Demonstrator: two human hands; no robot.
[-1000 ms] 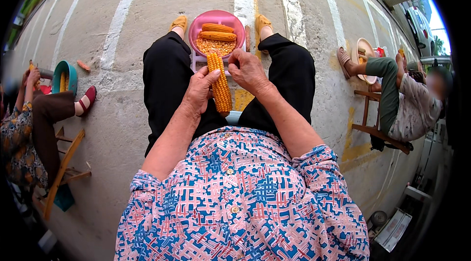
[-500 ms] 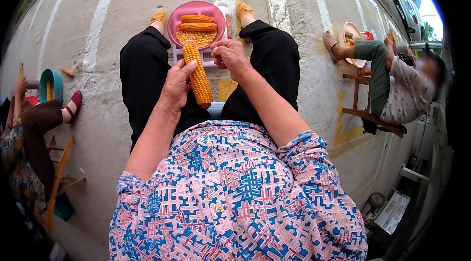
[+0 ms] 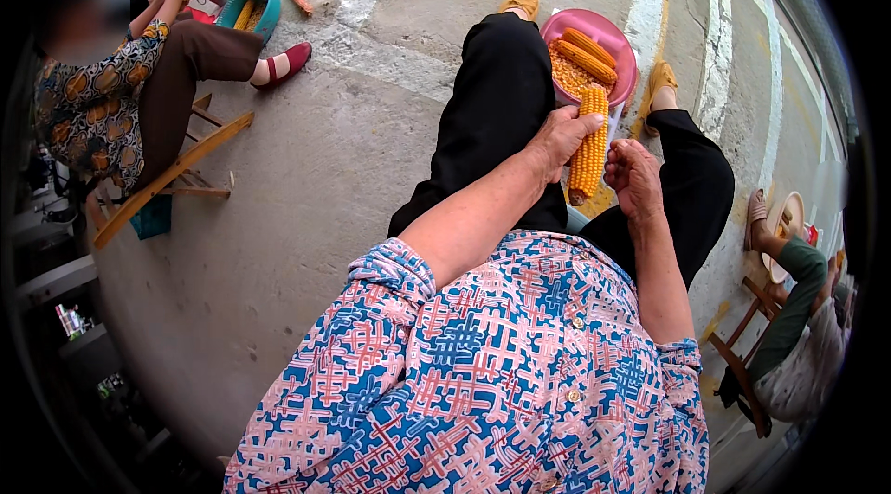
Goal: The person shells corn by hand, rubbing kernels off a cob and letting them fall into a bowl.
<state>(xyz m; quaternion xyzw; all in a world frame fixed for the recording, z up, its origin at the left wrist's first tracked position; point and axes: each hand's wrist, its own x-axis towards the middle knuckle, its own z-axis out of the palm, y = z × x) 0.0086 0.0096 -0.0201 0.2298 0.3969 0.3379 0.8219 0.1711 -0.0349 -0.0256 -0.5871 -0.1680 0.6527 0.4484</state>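
Note:
My left hand [image 3: 562, 137] grips a yellow corn cob [image 3: 587, 160], thumb pressed along its upper side. The cob is tilted slightly, covered in kernels in the part that shows, its far end over the rim of a pink basin [image 3: 632, 67]. Just right of the cob, my right hand [image 3: 635, 179] is curled with its fingers closed; whatever lies inside them is hidden. Inside the basin two orange-yellow cobs [image 3: 585, 60] rest on loose kernels [image 3: 568, 76].
My knees in black trousers [image 3: 501, 95] flank the basin. At left a person [image 3: 102, 114] sits on a wooden chair [image 3: 186, 169] beside a teal bucket [image 3: 266, 12] of corn. Another person [image 3: 807, 355] sits at right near a cream basin [image 3: 790, 216]. A reddish cob [image 3: 300, 1] lies on the concrete.
The view has swung left, so my lap and the basin appear farther right. My right hand has drawn back from near the cob's far end to beside its middle. My left hand keeps its grip.

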